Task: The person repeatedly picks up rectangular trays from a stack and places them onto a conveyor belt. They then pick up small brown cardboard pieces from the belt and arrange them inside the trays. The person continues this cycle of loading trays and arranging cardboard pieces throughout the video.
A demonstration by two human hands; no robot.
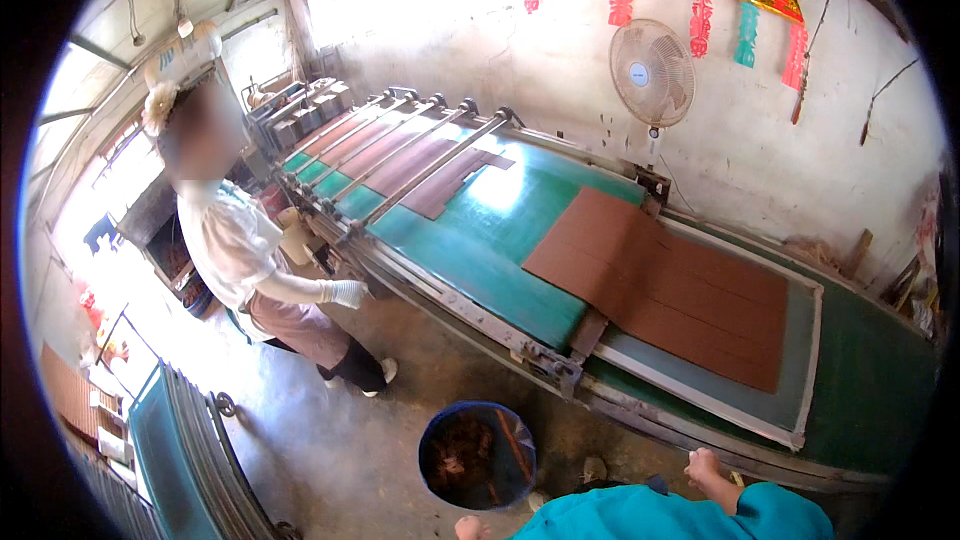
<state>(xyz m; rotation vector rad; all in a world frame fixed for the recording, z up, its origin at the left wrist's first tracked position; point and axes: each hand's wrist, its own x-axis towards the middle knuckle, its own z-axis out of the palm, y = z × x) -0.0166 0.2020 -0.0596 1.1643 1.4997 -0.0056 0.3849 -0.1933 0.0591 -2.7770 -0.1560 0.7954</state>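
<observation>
My right hand (703, 466) is beside the near edge of the machine bed, its fingers curled in. Whatever it holds, if anything, does not show. Only a small part of my left hand (472, 528) appears at the lower edge, right below a blue tub (478, 455) on the floor; its fingers are hidden. Beyond my right hand a brown sheet (700, 290) with parallel score lines lies partly on a pale-framed screen (808, 360) and partly on the green conveyor belt (470, 230). The tub holds brown scraps and a stick.
A co-worker (235, 250) in white gloves stands at the belt's left side. Metal bars (440, 165) cross the belt over more brown sheets (400, 165). A rack of green-blue screens (180, 460) stands lower left. A fan (652, 75) is by the far wall.
</observation>
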